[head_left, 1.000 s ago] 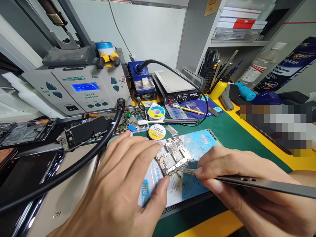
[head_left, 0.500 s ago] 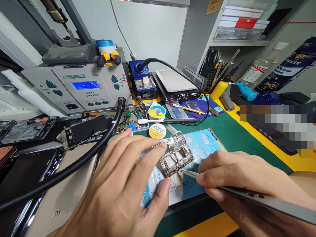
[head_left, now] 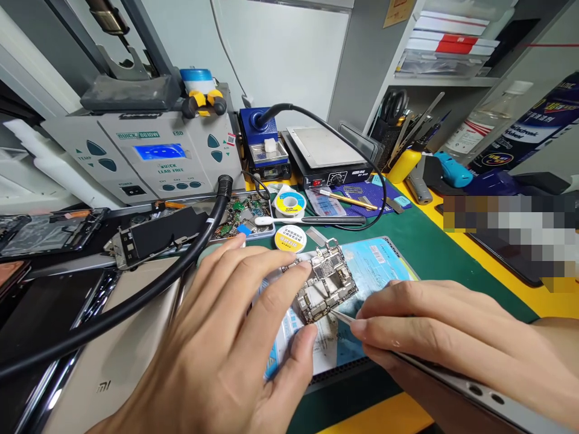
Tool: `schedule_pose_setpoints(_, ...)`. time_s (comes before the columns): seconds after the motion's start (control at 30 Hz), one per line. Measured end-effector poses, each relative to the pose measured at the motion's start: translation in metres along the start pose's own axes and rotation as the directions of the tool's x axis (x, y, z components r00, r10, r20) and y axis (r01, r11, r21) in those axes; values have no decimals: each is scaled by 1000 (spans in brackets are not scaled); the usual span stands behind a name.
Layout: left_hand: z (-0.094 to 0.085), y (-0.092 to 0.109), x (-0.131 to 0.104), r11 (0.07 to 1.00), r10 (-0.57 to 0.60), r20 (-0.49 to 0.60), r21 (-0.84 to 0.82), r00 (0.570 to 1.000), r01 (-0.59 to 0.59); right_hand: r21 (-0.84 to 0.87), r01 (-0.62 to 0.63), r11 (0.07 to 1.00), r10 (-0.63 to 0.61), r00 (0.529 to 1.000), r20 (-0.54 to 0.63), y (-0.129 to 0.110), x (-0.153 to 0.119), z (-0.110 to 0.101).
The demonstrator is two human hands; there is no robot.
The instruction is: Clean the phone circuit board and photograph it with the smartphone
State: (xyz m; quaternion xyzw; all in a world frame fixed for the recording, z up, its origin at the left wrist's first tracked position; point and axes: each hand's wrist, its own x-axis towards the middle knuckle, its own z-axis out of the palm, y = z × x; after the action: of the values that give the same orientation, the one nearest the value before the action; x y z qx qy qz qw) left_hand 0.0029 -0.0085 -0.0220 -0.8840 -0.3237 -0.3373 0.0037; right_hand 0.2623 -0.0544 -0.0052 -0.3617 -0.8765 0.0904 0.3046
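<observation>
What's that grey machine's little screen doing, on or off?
On: the screen glows blue, though its figures are too blurred to read.

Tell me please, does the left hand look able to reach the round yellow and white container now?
Probably yes: the round container lies just beyond the left hand, with nothing visible between them, though the hand seems occupied with the circuit board.

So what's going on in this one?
A person is working on a bare circuit board at a bench. The left hand steadies it, fingers at its left side and thumb by its near corner. The right hand holds metal tweezers, tips at the board's near edge; whether they touch it is too small to tell. Beneath the board is a blue and white packet. Behind stands a grey station with its display lit.
</observation>
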Motion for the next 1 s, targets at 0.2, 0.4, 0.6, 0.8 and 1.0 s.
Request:
schedule_pose_setpoints(0.2,0,1,-1,1000,-7,2,5,1000,7,-5,7,1000,-7,1000,-18,-3,4,-6)
schedule_pose_setpoints(0.4,1,1,-1,1000,-10,-7,1,1000,10,29,35,999,-36,999,13,-1,0,-5)
schedule_pose_setpoints(0.6,1,2,1,1000,2,-4,2,1000,-2,43,22,999,-23,999,27,2,-2,0)
schedule_pose_setpoints(0.8,-1,3,-3,1000,16,-9,16,1000,-16,15,36,999,-37,995,88,1,4,-3)
schedule_pose_setpoints(1.0,-3,1,-1,1000,22,20,-9,1000,-22,-32,55,998,-53,996,70,-1,4,-7)
